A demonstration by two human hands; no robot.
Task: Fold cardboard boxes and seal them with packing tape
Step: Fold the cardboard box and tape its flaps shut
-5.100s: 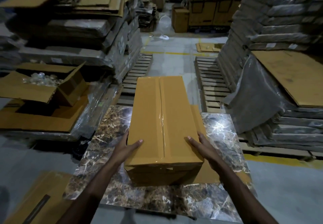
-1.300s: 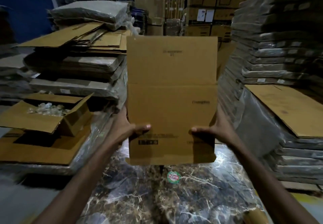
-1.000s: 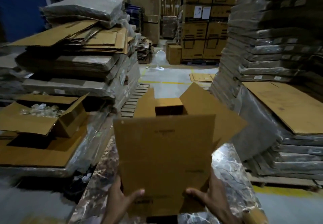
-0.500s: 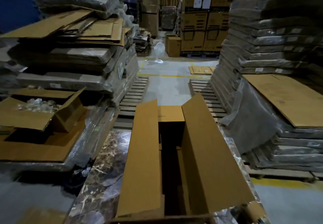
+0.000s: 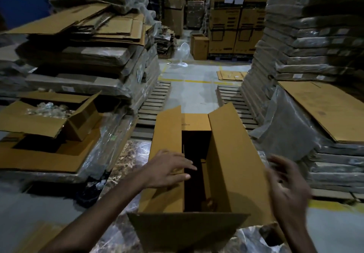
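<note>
Now, the box: it stands open on the table, between my two hands, with its long top flaps up.
Left hand: it lies flat on the left flap, fingers straight, tips over the inner edge. It grips nothing.
Right hand: loose and spread out, just beside the right flap. It is blurry, so I cannot tell if it touches.
How it will feel, I think: light and empty. The walls are stiff, but the flaps bend at their folds and may spring back up.
Where to hold: push on the flat middle of each long flap, not on the thin edge.
Hard to see: the inside below my left fingers is too dark to make out. I see no tape.
Far left of my left hand: a small open box sits on flat cardboard.
</note>
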